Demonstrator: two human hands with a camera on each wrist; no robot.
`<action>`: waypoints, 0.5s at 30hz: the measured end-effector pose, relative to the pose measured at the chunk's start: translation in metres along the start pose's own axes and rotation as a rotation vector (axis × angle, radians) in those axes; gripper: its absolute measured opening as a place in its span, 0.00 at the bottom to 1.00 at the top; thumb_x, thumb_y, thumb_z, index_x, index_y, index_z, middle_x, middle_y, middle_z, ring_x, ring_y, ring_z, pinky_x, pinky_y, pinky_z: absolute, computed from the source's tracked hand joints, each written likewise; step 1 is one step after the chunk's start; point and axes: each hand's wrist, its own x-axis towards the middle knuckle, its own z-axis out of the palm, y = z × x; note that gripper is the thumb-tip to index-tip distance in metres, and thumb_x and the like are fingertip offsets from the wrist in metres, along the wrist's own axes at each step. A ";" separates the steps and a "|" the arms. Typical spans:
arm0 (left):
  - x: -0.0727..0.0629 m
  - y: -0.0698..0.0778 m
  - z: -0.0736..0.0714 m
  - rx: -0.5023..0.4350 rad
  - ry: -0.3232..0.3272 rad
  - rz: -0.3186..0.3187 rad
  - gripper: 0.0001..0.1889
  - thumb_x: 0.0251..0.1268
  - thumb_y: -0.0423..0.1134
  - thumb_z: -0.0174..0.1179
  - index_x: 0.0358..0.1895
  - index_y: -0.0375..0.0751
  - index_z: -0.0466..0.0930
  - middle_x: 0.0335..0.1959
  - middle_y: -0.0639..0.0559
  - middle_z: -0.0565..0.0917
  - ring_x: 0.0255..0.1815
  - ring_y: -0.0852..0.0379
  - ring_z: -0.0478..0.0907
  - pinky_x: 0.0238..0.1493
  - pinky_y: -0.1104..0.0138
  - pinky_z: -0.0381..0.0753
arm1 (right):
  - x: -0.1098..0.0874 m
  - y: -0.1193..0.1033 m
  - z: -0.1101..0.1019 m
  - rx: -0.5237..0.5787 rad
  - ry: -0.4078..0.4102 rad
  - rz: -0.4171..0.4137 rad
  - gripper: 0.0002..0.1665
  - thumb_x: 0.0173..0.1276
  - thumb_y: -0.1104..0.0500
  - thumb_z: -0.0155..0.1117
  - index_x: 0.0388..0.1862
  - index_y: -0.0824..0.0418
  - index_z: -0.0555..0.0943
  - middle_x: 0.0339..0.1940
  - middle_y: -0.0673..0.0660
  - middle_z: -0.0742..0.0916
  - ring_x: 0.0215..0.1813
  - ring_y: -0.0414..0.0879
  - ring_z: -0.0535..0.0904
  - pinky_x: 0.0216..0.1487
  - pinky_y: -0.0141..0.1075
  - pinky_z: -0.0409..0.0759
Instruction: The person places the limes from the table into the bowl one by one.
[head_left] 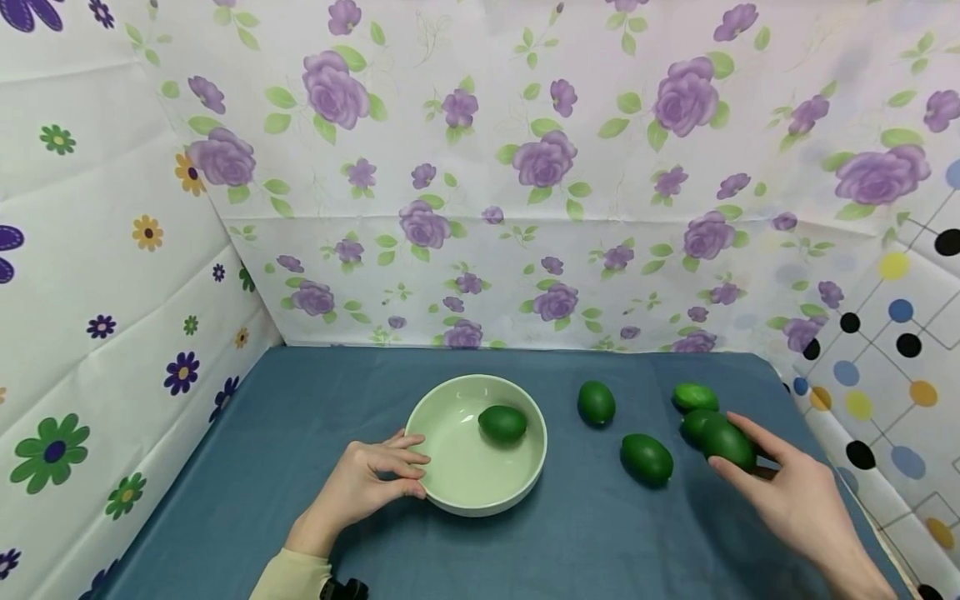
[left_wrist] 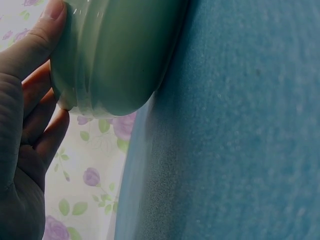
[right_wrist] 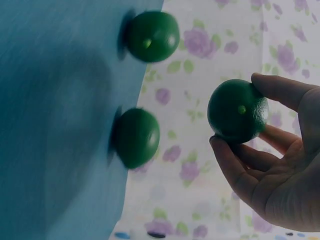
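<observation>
The right hand [head_left: 801, 493] pinches a lime [head_left: 729, 443] well right of the bowl [head_left: 465, 479], whose left side the left hand [head_left: 372, 473] grips.

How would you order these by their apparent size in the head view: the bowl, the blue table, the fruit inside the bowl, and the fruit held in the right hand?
1. Blue table
2. Bowl
3. Unranked: fruit inside the bowl and held fruit; they look alike, and fingers cover part of the second.

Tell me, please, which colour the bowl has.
The bowl is pale green; the head view shows this best.
</observation>
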 end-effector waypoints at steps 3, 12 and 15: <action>0.000 0.000 0.000 0.000 0.002 0.002 0.10 0.53 0.35 0.83 0.39 0.39 0.96 0.44 0.42 0.93 0.62 0.32 0.84 0.82 0.58 0.67 | 0.000 -0.011 0.006 0.016 -0.009 -0.049 0.52 0.72 0.30 0.70 0.85 0.55 0.69 0.71 0.81 0.76 0.59 0.72 0.86 0.42 0.49 0.94; 0.001 0.002 0.000 0.017 0.003 0.018 0.09 0.54 0.36 0.82 0.39 0.39 0.96 0.45 0.45 0.93 0.62 0.34 0.85 0.81 0.58 0.68 | 0.002 -0.030 0.021 0.041 -0.052 -0.148 0.46 0.72 0.36 0.74 0.83 0.50 0.72 0.70 0.76 0.79 0.58 0.66 0.87 0.48 0.52 0.94; 0.001 0.001 -0.001 0.023 0.001 0.021 0.10 0.54 0.36 0.82 0.39 0.39 0.96 0.45 0.45 0.93 0.62 0.34 0.85 0.81 0.59 0.68 | 0.003 -0.033 0.026 0.041 -0.058 -0.175 0.46 0.72 0.36 0.74 0.83 0.51 0.72 0.68 0.73 0.82 0.57 0.64 0.87 0.50 0.52 0.93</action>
